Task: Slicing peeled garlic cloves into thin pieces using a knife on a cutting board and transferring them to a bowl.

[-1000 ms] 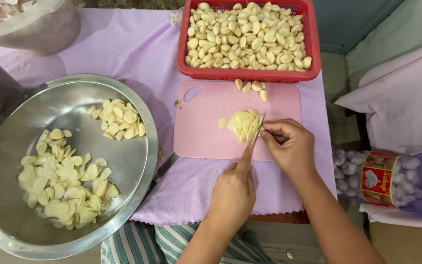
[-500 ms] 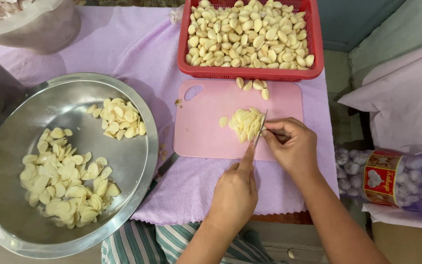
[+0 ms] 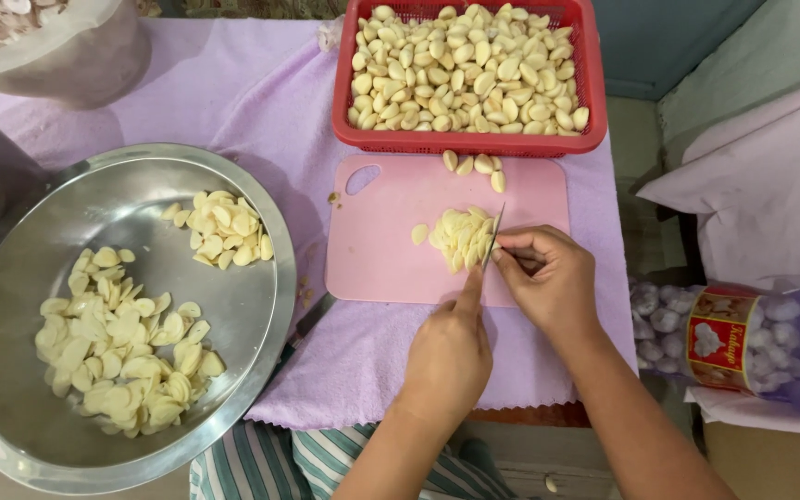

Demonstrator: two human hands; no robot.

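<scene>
On a pink cutting board (image 3: 391, 250) lies a small pile of garlic slices (image 3: 460, 239). My left hand (image 3: 446, 356) is shut on a thin knife (image 3: 493, 231), forefinger stretched along the back of the blade, which stands at the right edge of the pile. Just right of the blade, my right hand (image 3: 553, 282) has its fingertips pinched down on a garlic clove that they mostly hide. A few whole peeled cloves (image 3: 476, 167) lie at the board's far edge.
A red basket (image 3: 585, 93) of peeled cloves stands behind the board. A large steel bowl (image 3: 261, 306) at the left holds two heaps of slices. A dark handle (image 3: 307, 324) pokes out beside it. A bag of garlic bulbs (image 3: 733, 338) lies right. Purple cloth (image 3: 261, 93) covers the table.
Both hands stay at the same spot on the board. The knife has shifted only slightly against the pile of slices.
</scene>
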